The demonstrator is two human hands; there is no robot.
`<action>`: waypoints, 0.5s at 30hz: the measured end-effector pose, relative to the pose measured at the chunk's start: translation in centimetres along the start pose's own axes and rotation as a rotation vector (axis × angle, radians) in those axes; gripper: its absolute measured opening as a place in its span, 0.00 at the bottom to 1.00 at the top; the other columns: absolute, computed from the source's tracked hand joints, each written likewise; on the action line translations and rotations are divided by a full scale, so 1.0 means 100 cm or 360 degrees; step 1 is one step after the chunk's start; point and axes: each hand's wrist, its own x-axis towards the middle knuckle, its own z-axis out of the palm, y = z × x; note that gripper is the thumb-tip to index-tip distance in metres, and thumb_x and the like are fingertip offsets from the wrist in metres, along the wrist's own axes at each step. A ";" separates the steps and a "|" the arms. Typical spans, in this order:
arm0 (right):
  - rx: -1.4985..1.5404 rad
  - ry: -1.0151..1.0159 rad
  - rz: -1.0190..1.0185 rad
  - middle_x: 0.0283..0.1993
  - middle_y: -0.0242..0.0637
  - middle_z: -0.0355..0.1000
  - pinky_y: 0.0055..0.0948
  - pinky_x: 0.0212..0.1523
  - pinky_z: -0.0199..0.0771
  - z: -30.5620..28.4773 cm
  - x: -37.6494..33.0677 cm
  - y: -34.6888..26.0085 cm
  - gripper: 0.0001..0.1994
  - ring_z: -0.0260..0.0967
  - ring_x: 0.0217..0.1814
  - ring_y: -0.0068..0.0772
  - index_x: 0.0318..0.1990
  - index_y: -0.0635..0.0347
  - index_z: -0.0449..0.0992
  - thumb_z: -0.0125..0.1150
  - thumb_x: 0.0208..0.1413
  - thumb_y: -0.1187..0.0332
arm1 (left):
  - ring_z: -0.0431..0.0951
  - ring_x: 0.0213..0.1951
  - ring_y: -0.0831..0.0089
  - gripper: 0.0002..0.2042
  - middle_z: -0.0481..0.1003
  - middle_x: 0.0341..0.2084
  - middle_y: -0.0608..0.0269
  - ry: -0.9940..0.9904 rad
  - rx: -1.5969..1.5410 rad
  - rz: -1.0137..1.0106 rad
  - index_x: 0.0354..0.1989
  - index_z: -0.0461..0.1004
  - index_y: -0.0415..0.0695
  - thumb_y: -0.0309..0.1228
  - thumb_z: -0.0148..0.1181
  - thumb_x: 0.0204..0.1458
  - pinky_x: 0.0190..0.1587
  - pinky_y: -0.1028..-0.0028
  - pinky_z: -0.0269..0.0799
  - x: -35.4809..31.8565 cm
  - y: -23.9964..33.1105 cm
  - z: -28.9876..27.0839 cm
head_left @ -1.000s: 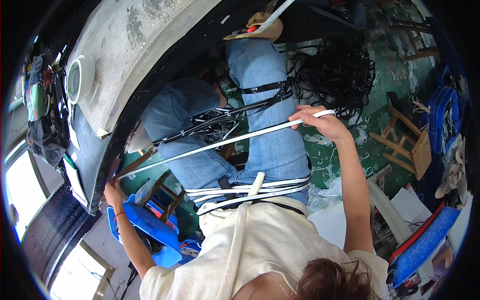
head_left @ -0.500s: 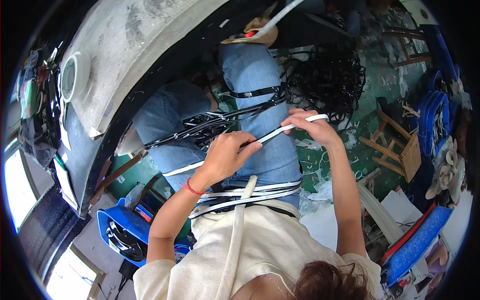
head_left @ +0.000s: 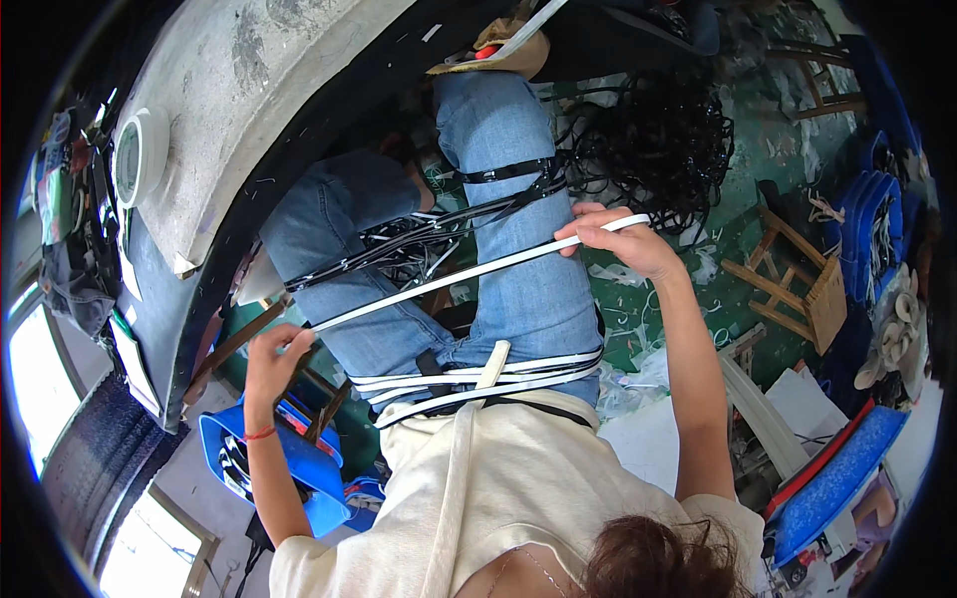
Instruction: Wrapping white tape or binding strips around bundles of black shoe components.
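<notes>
A narrow white strip with a dark edge stretches slantwise over my jeans-clad thighs, held straight between both hands. My left hand is closed at its lower left end, beside my left thigh. Fingers of my right hand pinch it near the other end, which sticks out past the thumb. Farther forward, a bundle of glossy black strips runs across both legs. Several white strips lie across my lap near the waist, with a cream strap over them.
A grey worktop carrying a white roll stands at the far left. Tangled black strips lie on the green floor ahead right. A blue bin sits at my left; a wooden stool and blue containers stand right.
My left hand has slid down and left along the white strip, from over my thighs to beside the left leg, exposing a longer stretch. My right hand has barely moved.
</notes>
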 end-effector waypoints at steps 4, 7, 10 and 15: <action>-0.0037 0.0006 -0.0003 0.32 0.37 0.78 0.35 0.65 0.45 -0.001 -0.001 -0.002 0.14 0.64 0.49 0.32 0.43 0.61 0.79 0.53 0.57 0.63 | 0.71 0.26 0.82 0.11 0.74 0.19 0.66 0.0242 -0.0177 -0.0290 0.27 0.77 0.38 0.35 0.60 0.50 0.31 0.81 0.64 -0.025 -0.090 -0.020; -0.0051 -0.0041 -0.0018 0.32 0.38 0.78 0.35 0.66 0.45 -0.003 0.000 -0.008 0.13 0.68 0.45 0.30 0.42 0.62 0.79 0.53 0.56 0.65 | 0.77 0.30 0.69 0.12 0.78 0.25 0.56 0.0648 0.0214 -0.0794 0.30 0.78 0.39 0.37 0.60 0.50 0.37 0.71 0.71 -0.047 -0.183 -0.033; -0.0054 0.0020 -0.0033 0.32 0.38 0.78 0.35 0.67 0.45 0.002 0.000 -0.008 0.13 0.70 0.42 0.29 0.41 0.63 0.79 0.53 0.56 0.65 | 0.76 0.41 0.52 0.13 0.78 0.33 0.55 0.0734 0.0770 -0.1105 0.34 0.79 0.45 0.40 0.59 0.47 0.49 0.58 0.68 -0.047 -0.226 -0.009; -0.0124 0.0036 -0.0154 0.30 0.34 0.76 0.25 0.43 0.63 0.002 -0.002 0.000 0.13 0.64 0.38 0.25 0.41 0.62 0.80 0.54 0.56 0.63 | 0.74 0.40 0.58 0.11 0.75 0.36 0.55 0.0886 0.0464 0.0477 0.37 0.75 0.43 0.21 0.63 0.43 0.44 0.65 0.69 -0.005 0.059 0.057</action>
